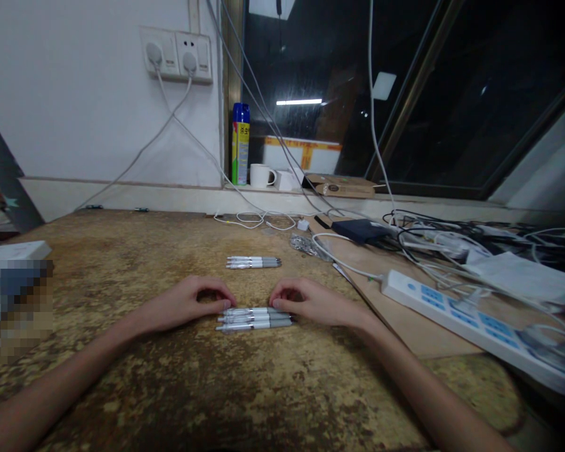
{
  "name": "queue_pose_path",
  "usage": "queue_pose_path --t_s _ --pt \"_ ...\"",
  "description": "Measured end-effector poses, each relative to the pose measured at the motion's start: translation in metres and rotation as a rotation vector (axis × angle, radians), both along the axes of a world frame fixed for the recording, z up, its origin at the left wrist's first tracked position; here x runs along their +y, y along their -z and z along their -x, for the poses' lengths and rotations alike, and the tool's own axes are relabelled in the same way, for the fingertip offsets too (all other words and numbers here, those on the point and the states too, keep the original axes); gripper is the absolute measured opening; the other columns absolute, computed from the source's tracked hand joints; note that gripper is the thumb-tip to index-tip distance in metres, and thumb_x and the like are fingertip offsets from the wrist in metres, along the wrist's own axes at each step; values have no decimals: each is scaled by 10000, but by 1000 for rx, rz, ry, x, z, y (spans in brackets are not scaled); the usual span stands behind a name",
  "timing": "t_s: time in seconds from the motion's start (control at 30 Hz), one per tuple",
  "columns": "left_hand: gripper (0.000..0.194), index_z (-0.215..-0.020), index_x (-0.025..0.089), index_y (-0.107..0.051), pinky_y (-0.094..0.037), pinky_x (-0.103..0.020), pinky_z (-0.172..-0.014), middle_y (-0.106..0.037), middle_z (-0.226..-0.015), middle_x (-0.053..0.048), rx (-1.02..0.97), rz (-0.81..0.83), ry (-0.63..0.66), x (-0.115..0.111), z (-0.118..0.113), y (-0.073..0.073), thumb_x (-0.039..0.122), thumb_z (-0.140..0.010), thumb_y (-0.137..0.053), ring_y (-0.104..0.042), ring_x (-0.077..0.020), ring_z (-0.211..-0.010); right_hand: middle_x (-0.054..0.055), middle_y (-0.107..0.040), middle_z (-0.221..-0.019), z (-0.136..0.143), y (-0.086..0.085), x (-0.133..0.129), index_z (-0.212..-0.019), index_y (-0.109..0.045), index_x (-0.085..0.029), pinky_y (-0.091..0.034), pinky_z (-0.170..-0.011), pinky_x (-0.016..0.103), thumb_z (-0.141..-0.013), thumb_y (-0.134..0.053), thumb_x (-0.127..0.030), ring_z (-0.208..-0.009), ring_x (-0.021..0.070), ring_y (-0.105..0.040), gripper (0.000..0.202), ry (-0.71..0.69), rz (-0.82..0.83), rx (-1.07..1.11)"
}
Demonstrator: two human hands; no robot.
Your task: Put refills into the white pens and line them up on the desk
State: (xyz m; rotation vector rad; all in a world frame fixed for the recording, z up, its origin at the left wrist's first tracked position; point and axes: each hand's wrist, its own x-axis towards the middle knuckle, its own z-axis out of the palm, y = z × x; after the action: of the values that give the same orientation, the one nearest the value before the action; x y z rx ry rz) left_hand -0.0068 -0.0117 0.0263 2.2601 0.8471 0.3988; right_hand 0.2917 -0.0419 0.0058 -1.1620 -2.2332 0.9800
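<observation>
Several white and grey pens (257,319) lie side by side on the worn tabletop in front of me. At their left ends is my left hand (193,298), thumb and forefinger closed on the tip of the farthest pen (252,311). My right hand (306,301) is closed in the same way on that pen's grey right end. The nearest pen (254,326) lies at a slight slant and is free of my fingers. Beyond my hands, a second small group of similar pens (253,262) rests in a neat row.
A white power strip (452,314) with plugs lies at the right on a brown board (433,333). Behind it are tangled black cables (433,229) and a dark box (360,230). A clear plastic bag (306,245) lies beyond the pens. A spray can (240,144) and white mug (261,176) stand on the sill.
</observation>
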Motion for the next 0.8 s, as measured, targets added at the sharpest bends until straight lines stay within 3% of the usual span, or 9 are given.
queue_pose_path --t_s 0.3,0.6,0.7,0.8 --pt "285 -1061 261 -764 -498 -327 -922 -762 -1074 -30 -26 -25 -18 0 0 1 453 -967 -575 -680 -209 -1000 34 -679 -836 2 -1 2 -874 -672 -170 -443 -687 268 -980 -528 -409 -753 163 -592 299 72 -70 0" --pt "311 -1065 242 -745 -512 -322 -872 -761 -1046 -35 -32 -1 -75 2 1 4 462 -971 -546 -684 -215 -971 21 -644 -771 -3 1 9 -801 -628 -169 -390 -673 274 -986 -486 -388 -724 158 -549 320 205 -165 -40" --pt "334 -1107 237 -730 -512 -348 -882 -751 -1100 -50 -51 -67 -190 6 2 11 469 -961 -539 -674 -238 -1004 37 -680 -840 -6 8 15 -867 -648 -170 -415 -718 293 -968 -505 -358 -772 174 -577 257 273 -195 -22" --pt "386 -1168 202 -706 -507 -404 -916 -724 -1150 -91 -88 -208 -404 13 5 22 464 -938 -540 -650 -273 -1036 61 -692 -948 -8 17 21 -973 -659 -170 -450 -790 316 -945 -519 -314 -861 191 -601 203 370 -237 35"
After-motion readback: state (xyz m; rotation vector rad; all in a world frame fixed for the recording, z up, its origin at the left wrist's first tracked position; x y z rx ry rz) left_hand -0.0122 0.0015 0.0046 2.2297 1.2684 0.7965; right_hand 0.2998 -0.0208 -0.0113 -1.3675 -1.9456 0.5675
